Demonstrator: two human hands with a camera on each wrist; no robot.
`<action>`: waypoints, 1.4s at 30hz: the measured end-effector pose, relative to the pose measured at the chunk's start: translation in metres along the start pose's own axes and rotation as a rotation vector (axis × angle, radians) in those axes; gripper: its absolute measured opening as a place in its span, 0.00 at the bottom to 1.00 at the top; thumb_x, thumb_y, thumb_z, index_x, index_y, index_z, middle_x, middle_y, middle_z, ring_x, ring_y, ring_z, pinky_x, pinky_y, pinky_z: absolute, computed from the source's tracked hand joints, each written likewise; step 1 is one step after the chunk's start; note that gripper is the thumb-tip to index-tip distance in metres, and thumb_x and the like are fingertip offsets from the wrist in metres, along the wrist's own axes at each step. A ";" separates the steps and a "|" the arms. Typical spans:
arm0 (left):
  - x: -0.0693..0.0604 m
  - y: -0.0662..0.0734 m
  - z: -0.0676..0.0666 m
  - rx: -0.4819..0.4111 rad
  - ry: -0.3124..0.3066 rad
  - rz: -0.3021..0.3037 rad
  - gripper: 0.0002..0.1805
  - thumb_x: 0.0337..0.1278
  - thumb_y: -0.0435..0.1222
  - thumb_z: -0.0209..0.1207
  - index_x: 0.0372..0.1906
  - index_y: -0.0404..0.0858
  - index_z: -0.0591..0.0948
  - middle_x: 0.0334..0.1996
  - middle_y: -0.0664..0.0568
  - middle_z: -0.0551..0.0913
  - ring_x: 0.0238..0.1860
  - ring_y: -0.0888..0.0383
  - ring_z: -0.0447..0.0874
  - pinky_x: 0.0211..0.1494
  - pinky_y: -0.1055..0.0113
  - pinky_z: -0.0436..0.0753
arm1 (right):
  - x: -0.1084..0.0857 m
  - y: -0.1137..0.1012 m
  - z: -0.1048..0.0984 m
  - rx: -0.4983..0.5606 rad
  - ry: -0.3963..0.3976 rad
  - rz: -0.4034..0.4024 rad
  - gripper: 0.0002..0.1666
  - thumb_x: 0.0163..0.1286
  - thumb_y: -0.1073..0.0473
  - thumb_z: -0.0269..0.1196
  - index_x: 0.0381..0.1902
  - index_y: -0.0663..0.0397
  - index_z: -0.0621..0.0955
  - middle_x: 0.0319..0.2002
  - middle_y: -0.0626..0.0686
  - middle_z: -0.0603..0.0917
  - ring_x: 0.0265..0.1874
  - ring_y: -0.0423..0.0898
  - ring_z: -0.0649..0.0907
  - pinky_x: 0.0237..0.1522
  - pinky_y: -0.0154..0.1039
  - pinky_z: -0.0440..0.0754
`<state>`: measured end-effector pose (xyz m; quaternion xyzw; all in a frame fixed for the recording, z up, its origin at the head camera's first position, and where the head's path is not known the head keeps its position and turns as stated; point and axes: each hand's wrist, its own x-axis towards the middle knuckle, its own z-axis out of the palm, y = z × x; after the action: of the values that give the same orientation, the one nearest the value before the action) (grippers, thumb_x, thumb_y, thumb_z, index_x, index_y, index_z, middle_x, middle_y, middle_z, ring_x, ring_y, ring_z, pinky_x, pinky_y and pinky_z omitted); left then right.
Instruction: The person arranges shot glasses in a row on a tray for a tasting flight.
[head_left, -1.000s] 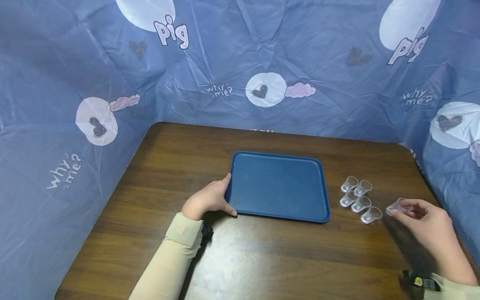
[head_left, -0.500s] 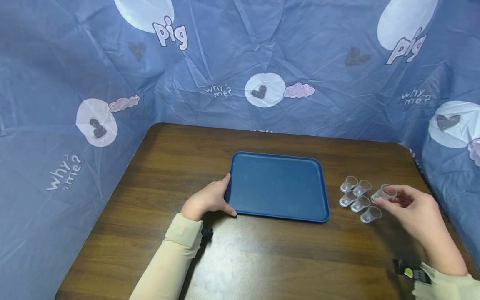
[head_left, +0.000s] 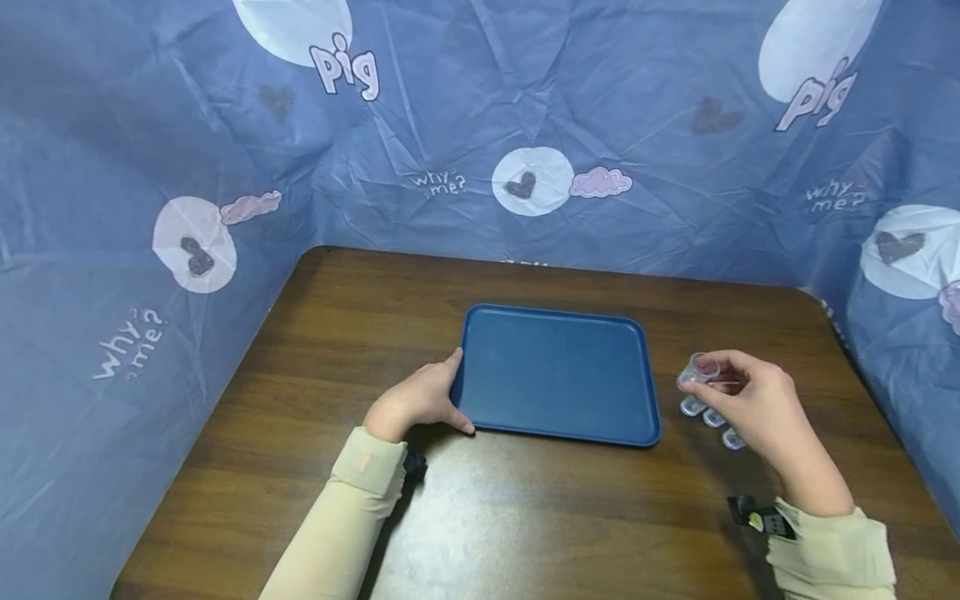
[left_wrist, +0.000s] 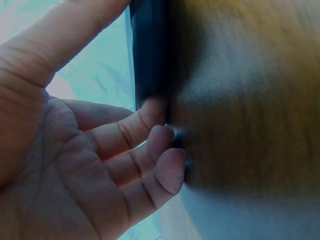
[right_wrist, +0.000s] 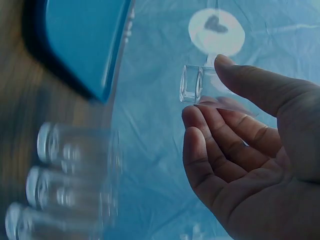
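The right hand (head_left: 765, 400), right of centre in the head view, pinches a clear cup (head_left: 688, 377) between thumb and fingers, mouth up, just beyond the tray's right edge; in the right wrist view, the cup's round base faces left. Below that hand, the bases of other clear cups (head_left: 693, 407) show close together, the rest of them hidden behind it; the right wrist view shows three in a row at lower left. Near the middle, a blue rectangular tray (head_left: 555, 375) lies flat on the brown wooden table (head_left: 465, 525). The left hand (head_left: 420, 396) touches the tray's left edge, thumb and index finger spread apart along it, the other fingers only lightly bent. Pale sleeves (head_left: 337, 517) cover both forearms. Behind the table, a creased blue sheet (head_left: 427, 125) printed with hearts, clouds and lettering fills the upper frame.
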<state>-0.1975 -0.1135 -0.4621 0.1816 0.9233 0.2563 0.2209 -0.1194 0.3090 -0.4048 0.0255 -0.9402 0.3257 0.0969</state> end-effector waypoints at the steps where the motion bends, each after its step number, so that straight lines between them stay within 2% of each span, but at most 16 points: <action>1: 0.000 0.000 0.000 -0.001 -0.003 -0.002 0.72 0.41 0.49 0.82 0.80 0.28 0.45 0.76 0.33 0.57 0.74 0.43 0.59 0.72 0.53 0.63 | 0.002 -0.003 0.004 0.011 -0.012 -0.003 0.22 0.63 0.55 0.76 0.50 0.61 0.85 0.38 0.57 0.87 0.33 0.48 0.85 0.28 0.29 0.80; 4: 0.000 0.001 0.000 -0.002 -0.009 -0.009 0.72 0.41 0.49 0.82 0.80 0.28 0.44 0.76 0.34 0.57 0.74 0.43 0.59 0.72 0.53 0.63 | 0.008 -0.012 0.015 0.036 -0.051 -0.011 0.22 0.64 0.54 0.76 0.51 0.59 0.85 0.40 0.56 0.87 0.35 0.51 0.86 0.30 0.31 0.82; 8: -0.001 0.002 -0.001 -0.002 -0.011 -0.017 0.72 0.41 0.48 0.82 0.80 0.28 0.44 0.76 0.34 0.57 0.74 0.43 0.59 0.72 0.53 0.63 | 0.017 -0.023 0.032 0.057 -0.119 -0.017 0.20 0.65 0.53 0.75 0.51 0.56 0.84 0.41 0.54 0.87 0.37 0.50 0.85 0.34 0.40 0.84; 11: -0.001 0.002 -0.001 -0.004 -0.011 -0.019 0.72 0.41 0.48 0.82 0.80 0.28 0.44 0.76 0.33 0.57 0.74 0.43 0.60 0.72 0.53 0.64 | 0.026 -0.030 0.048 0.073 -0.150 -0.039 0.19 0.64 0.55 0.75 0.50 0.56 0.85 0.41 0.53 0.87 0.37 0.49 0.85 0.37 0.47 0.85; 15: -0.003 0.003 -0.001 -0.011 -0.009 -0.025 0.72 0.41 0.48 0.82 0.80 0.29 0.44 0.76 0.33 0.58 0.74 0.43 0.60 0.72 0.52 0.64 | 0.038 -0.040 0.070 0.091 -0.184 -0.068 0.18 0.64 0.57 0.75 0.49 0.56 0.85 0.41 0.53 0.87 0.37 0.50 0.86 0.39 0.50 0.85; 27: -0.002 0.003 -0.002 -0.001 -0.009 -0.025 0.73 0.40 0.49 0.82 0.80 0.28 0.44 0.76 0.33 0.58 0.74 0.42 0.60 0.72 0.53 0.64 | 0.063 -0.078 0.124 0.163 -0.295 -0.086 0.17 0.63 0.57 0.76 0.47 0.54 0.86 0.42 0.50 0.86 0.41 0.49 0.85 0.41 0.50 0.84; 35: -0.003 0.004 -0.002 0.003 0.006 -0.019 0.72 0.39 0.48 0.83 0.80 0.27 0.46 0.73 0.31 0.62 0.71 0.42 0.65 0.71 0.53 0.66 | 0.075 -0.106 0.163 0.191 -0.315 -0.081 0.15 0.63 0.58 0.75 0.46 0.54 0.85 0.38 0.49 0.85 0.37 0.45 0.83 0.38 0.46 0.83; 42: -0.001 0.003 -0.001 0.008 0.014 -0.004 0.72 0.38 0.48 0.83 0.79 0.26 0.47 0.72 0.31 0.64 0.70 0.42 0.67 0.70 0.53 0.67 | 0.086 -0.118 0.185 0.215 -0.328 -0.082 0.14 0.63 0.59 0.75 0.45 0.54 0.85 0.38 0.49 0.84 0.36 0.45 0.83 0.36 0.44 0.83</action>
<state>-0.1967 -0.1118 -0.4589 0.1787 0.9263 0.2534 0.2142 -0.2215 0.1037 -0.4583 0.1268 -0.9013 0.4115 -0.0474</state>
